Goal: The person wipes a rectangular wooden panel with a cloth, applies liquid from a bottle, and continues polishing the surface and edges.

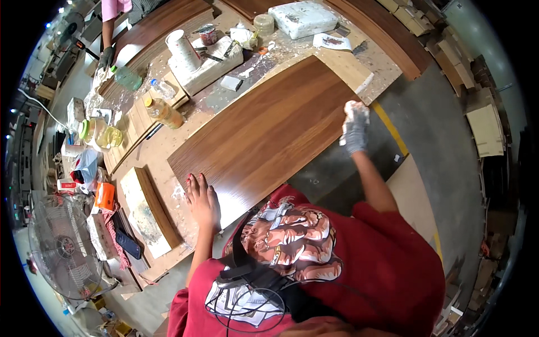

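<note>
Simply one wood panel [269,126], two hands

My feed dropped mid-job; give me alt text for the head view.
A person in a red shirt leans over a brown wood panel on a cluttered workbench. The bare left hand lies flat on the panel's near corner; the gloved right hand grips a white rag at its right edge.

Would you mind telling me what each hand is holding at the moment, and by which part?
The gloved right hand grips a pale wad, seemingly a rag, bunched in its fist at the brown wooden panel's right edge. The bare left hand holds nothing; it lies flat on the panel's near corner.
</note>
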Demonstrator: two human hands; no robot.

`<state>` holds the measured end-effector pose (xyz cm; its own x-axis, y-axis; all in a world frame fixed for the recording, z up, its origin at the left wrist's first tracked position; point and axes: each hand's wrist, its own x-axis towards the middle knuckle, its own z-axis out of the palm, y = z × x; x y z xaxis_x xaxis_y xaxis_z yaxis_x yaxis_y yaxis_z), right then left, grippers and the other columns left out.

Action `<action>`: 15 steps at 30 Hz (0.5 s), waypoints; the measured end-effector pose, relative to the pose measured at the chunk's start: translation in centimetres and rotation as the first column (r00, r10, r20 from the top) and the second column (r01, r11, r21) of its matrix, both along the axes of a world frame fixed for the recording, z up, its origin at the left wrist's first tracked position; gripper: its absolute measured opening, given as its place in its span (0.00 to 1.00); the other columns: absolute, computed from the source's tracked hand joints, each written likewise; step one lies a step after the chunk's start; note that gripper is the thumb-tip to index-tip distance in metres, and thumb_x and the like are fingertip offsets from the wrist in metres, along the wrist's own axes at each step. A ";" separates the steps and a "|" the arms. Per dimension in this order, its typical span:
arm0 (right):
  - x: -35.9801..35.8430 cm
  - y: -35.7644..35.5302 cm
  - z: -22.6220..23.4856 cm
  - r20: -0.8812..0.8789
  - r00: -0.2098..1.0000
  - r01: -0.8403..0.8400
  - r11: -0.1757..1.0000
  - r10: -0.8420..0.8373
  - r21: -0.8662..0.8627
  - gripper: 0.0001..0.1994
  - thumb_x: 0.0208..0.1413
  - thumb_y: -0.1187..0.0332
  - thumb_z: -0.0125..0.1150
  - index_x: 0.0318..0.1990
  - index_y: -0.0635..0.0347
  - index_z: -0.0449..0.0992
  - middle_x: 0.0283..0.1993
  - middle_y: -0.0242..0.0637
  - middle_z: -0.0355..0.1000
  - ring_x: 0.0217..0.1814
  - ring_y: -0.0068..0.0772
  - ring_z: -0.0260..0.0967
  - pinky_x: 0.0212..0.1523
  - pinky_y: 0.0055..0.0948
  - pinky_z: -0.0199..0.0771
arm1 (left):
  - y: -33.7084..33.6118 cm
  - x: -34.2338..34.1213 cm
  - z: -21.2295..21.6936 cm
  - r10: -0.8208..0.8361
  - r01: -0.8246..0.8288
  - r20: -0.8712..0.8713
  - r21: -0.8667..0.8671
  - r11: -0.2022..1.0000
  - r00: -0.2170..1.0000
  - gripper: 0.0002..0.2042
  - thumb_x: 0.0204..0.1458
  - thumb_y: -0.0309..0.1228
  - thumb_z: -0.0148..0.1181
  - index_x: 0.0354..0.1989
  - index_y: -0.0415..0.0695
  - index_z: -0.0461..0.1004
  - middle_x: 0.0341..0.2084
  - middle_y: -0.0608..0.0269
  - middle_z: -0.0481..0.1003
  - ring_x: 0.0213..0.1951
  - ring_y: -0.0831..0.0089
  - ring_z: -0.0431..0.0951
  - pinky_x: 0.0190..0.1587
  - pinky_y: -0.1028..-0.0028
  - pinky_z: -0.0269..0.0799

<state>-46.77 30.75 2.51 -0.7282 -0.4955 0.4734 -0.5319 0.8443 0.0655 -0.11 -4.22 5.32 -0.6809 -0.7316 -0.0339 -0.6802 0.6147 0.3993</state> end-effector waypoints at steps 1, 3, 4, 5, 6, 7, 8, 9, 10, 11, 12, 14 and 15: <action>-3.0 1.7 -1.0 -0.017 1.000 -0.007 0.997 0.005 -0.081 0.22 0.64 0.68 0.53 0.66 0.45 0.71 0.72 0.42 0.64 0.77 0.48 0.55 0.79 0.47 0.50 | -0.1 0.0 0.0 -0.005 0.005 -0.008 -0.001 1.000 1.000 0.28 0.71 0.43 0.40 0.78 0.49 0.57 0.80 0.53 0.47 0.80 0.53 0.44 0.79 0.50 0.37; -6.4 2.5 -1.4 -0.111 0.992 -0.067 0.989 0.052 -0.131 0.18 0.64 0.70 0.51 0.59 0.48 0.77 0.67 0.44 0.71 0.73 0.46 0.63 0.76 0.47 0.57 | -0.1 0.1 0.0 0.008 -0.007 -0.024 0.011 1.000 1.000 0.28 0.71 0.43 0.41 0.78 0.50 0.58 0.80 0.54 0.47 0.80 0.53 0.45 0.78 0.49 0.37; -8.2 3.7 -1.1 -0.025 0.995 -0.098 0.962 0.095 -0.254 0.16 0.65 0.69 0.51 0.58 0.49 0.78 0.62 0.43 0.74 0.66 0.43 0.68 0.70 0.44 0.64 | -0.2 0.1 -0.4 -0.010 0.010 -0.066 -0.006 1.000 0.998 0.27 0.71 0.42 0.43 0.78 0.52 0.59 0.80 0.55 0.48 0.80 0.54 0.46 0.78 0.49 0.38; -10.3 5.7 -0.6 0.053 0.989 -0.109 0.922 0.139 -0.373 0.15 0.66 0.68 0.51 0.56 0.51 0.79 0.56 0.41 0.78 0.59 0.39 0.74 0.64 0.41 0.71 | -0.3 -0.2 -0.7 -0.020 0.020 -0.078 0.006 1.000 0.997 0.27 0.71 0.42 0.43 0.77 0.52 0.59 0.80 0.55 0.49 0.79 0.54 0.47 0.78 0.49 0.38; -11.4 5.4 0.3 0.300 0.932 0.008 0.816 0.204 -0.578 0.14 0.68 0.65 0.52 0.55 0.53 0.80 0.51 0.38 0.79 0.53 0.34 0.74 0.58 0.37 0.72 | -0.4 -0.3 -0.7 -0.014 0.015 -0.080 0.005 1.000 0.997 0.27 0.71 0.42 0.43 0.77 0.53 0.60 0.80 0.55 0.49 0.79 0.54 0.47 0.78 0.49 0.38; -12.7 5.6 1.2 0.551 0.800 0.247 0.706 0.239 -0.664 0.15 0.69 0.59 0.54 0.56 0.53 0.80 0.44 0.34 0.77 0.45 0.30 0.71 0.50 0.34 0.72 | -0.4 -0.3 -0.8 -0.013 0.013 -0.084 0.009 1.000 0.996 0.27 0.71 0.42 0.43 0.77 0.53 0.60 0.80 0.55 0.49 0.79 0.54 0.47 0.78 0.48 0.38; -13.4 3.9 2.4 0.732 0.618 0.513 0.558 0.288 -0.653 0.18 0.70 0.53 0.56 0.56 0.54 0.80 0.38 0.29 0.75 0.37 0.25 0.67 0.41 0.31 0.71 | -0.3 0.0 -0.5 0.008 -0.008 -0.077 0.007 1.000 0.997 0.26 0.71 0.41 0.43 0.77 0.54 0.60 0.79 0.56 0.50 0.79 0.54 0.48 0.78 0.48 0.39; -13.5 2.0 2.9 0.713 0.658 0.555 0.484 0.242 -0.677 0.17 0.68 0.49 0.59 0.55 0.46 0.80 0.31 0.27 0.70 0.26 0.23 0.61 0.28 0.30 0.64 | -0.5 0.5 -0.7 0.014 -0.014 -0.059 -0.010 1.000 0.998 0.26 0.70 0.39 0.46 0.77 0.52 0.60 0.79 0.51 0.50 0.79 0.51 0.48 0.78 0.49 0.39; -13.8 0.7 3.1 0.638 0.716 0.489 0.449 0.284 -0.748 0.18 0.67 0.47 0.60 0.55 0.44 0.80 0.29 0.26 0.67 0.23 0.22 0.57 0.24 0.31 0.59 | -0.3 0.7 -0.9 0.044 -0.049 -0.149 -0.031 0.998 0.988 0.28 0.70 0.39 0.47 0.77 0.46 0.59 0.78 0.45 0.50 0.78 0.48 0.48 0.79 0.50 0.38; -14.0 -0.2 3.4 0.676 0.668 0.528 0.441 0.312 -0.726 0.19 0.66 0.46 0.60 0.56 0.43 0.79 0.30 0.27 0.68 0.24 0.23 0.59 0.24 0.31 0.60 | -0.3 0.6 -1.0 0.072 -0.086 -0.239 -0.050 0.995 0.968 0.29 0.70 0.39 0.49 0.76 0.40 0.57 0.77 0.39 0.49 0.78 0.44 0.48 0.79 0.50 0.38; -15.1 -2.0 3.8 0.705 0.618 0.557 0.438 0.349 -0.706 0.20 0.66 0.44 0.60 0.56 0.42 0.79 0.31 0.27 0.69 0.25 0.24 0.61 0.25 0.32 0.62 | -0.5 0.4 -1.9 0.156 -0.174 -0.248 -0.052 0.983 0.956 0.30 0.70 0.39 0.49 0.76 0.36 0.55 0.77 0.35 0.49 0.78 0.42 0.48 0.79 0.50 0.38; -14.3 -6.2 2.4 0.831 0.518 0.562 0.652 0.201 -0.508 0.24 0.66 0.46 0.57 0.64 0.44 0.72 0.51 0.37 0.71 0.48 0.34 0.67 0.46 0.41 0.67 | -0.6 0.8 -3.6 0.311 -0.332 -0.236 -0.057 0.941 0.921 0.33 0.69 0.40 0.51 0.75 0.28 0.52 0.75 0.29 0.49 0.77 0.37 0.48 0.79 0.50 0.38; -14.6 -6.8 0.7 0.779 0.627 0.476 0.786 0.011 -0.394 0.27 0.67 0.49 0.54 0.70 0.45 0.66 0.66 0.44 0.68 0.66 0.42 0.65 0.63 0.49 0.65 | -0.5 0.6 -3.8 0.285 -0.301 -0.219 -0.041 0.953 0.933 0.34 0.69 0.40 0.51 0.74 0.26 0.52 0.74 0.28 0.50 0.76 0.37 0.48 0.79 0.49 0.39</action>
